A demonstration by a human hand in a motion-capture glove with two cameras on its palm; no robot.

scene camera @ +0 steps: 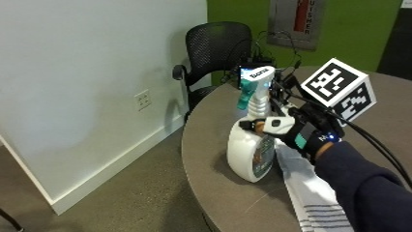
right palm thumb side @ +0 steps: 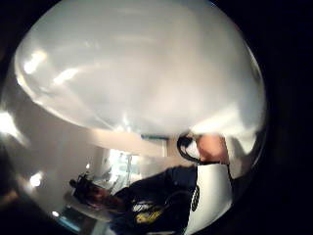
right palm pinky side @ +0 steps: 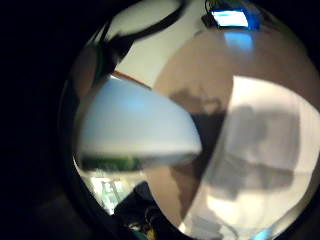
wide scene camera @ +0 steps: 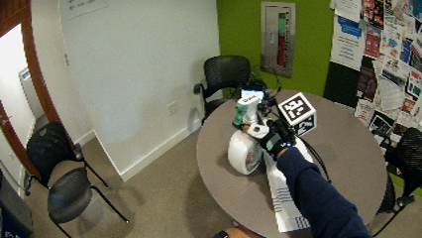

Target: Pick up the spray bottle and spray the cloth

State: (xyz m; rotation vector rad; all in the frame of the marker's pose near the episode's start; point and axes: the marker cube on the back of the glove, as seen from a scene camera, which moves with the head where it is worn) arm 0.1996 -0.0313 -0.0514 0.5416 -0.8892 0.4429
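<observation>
A white spray bottle (scene camera: pixel 248 152) with a teal trigger and a white nozzle head is upright at the near left of the round grey table (scene camera: pixel 206 145). My gloved right hand (scene camera: pixel 299 130) grips its neck just below the trigger, fingers curled round it. I cannot tell whether the bottle's base rests on the table or is just off it. A white cloth (scene camera: pixel 312 198) with grey stripes lies flat on the table beside the bottle, under my forearm. In the palm views the bottle's round body (right palm thumb side: pixel 146 63) fills the picture, and the cloth (right palm pinky side: pixel 265 150) lies beside the bottle (right palm pinky side: pixel 135 125).
A device with a lit blue screen (scene camera: pixel 254 72) and a tangle of cables sit at the table's far edge. A black mesh chair (scene camera: pixel 215 48) stands behind the table by the white wall. Two more black chairs (wide scene camera: pixel 63 173) stand on the floor by the door.
</observation>
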